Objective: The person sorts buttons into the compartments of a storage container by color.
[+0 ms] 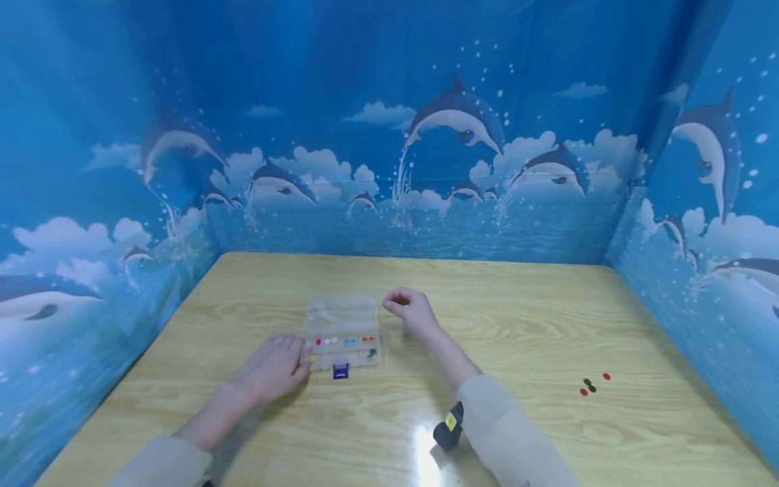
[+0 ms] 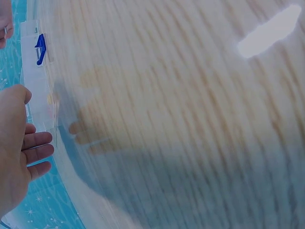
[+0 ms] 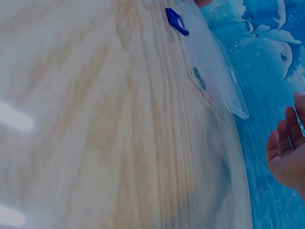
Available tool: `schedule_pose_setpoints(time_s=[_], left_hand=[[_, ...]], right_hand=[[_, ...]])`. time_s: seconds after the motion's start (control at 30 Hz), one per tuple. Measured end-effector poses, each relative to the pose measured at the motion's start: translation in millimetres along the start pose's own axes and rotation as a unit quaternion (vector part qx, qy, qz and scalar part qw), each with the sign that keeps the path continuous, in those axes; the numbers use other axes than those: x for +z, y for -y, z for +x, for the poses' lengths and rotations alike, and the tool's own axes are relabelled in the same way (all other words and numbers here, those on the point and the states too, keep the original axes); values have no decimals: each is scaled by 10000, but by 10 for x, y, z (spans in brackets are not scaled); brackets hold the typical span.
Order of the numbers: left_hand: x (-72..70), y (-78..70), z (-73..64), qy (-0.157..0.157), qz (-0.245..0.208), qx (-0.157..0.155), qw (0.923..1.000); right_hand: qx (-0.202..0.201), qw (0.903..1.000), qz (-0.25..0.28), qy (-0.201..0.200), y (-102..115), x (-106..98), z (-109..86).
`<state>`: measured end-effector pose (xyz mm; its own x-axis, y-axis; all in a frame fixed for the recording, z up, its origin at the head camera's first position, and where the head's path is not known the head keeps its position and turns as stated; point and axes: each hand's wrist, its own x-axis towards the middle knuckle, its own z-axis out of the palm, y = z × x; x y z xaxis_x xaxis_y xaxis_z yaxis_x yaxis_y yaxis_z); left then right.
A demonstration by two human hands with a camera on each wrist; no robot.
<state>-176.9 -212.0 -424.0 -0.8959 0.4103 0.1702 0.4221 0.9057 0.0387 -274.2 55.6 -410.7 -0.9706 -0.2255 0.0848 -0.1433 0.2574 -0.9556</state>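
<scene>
A clear plastic compartment box (image 1: 356, 360) stands on the table with its transparent lid (image 1: 341, 314) raised at the back and a blue latch (image 1: 341, 371) at its front. Small coloured pieces lie inside: pink, white (image 1: 331, 341), blue, orange (image 1: 368, 338), green (image 1: 372, 352) and yellow. My left hand (image 1: 276, 365) rests against the box's left side, its fingers straight in the left wrist view. Beside the lid's right edge, my right hand (image 1: 414, 312) is raised with thumb and forefinger brought close together. I cannot tell whether something tiny is between those fingertips.
On the wooden table (image 1: 517, 318), several small round red and dark pieces (image 1: 589, 385) lie at the right. A black object with a yellow mark (image 1: 449, 427) is by the right sleeve. Blue dolphin-print curtains (image 1: 304, 223) border the table at the back and sides.
</scene>
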Motion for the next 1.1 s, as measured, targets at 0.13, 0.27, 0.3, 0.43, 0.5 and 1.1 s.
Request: schedule_pose_setpoints(time_s=[0.13, 0.27, 0.3, 0.43, 0.5, 1.1], left_hand=[[-6, -11, 1, 51, -31, -30, 10000], [-9, -17, -2, 28, -42, -17, 10000], [-11, -17, -3, 6, -49, -2, 10000], [-12, -12, -7, -95, -36, 74, 9999], [-11, -8, -8, -126, -34, 99, 9999], [-20, -28, 14, 21, -53, 82, 9999]], right_hand=[[174, 9996, 24, -238, -55, -145, 9], [292, 9987, 94, -410, -116, -306, 4], [303, 9986, 105, -432, -127, -349, -3], [301, 9983, 54, -488, -186, -530, -24], [315, 9981, -5, -532, -220, -629, -36], [584, 9912, -218, -1170, -436, -1447, -241]])
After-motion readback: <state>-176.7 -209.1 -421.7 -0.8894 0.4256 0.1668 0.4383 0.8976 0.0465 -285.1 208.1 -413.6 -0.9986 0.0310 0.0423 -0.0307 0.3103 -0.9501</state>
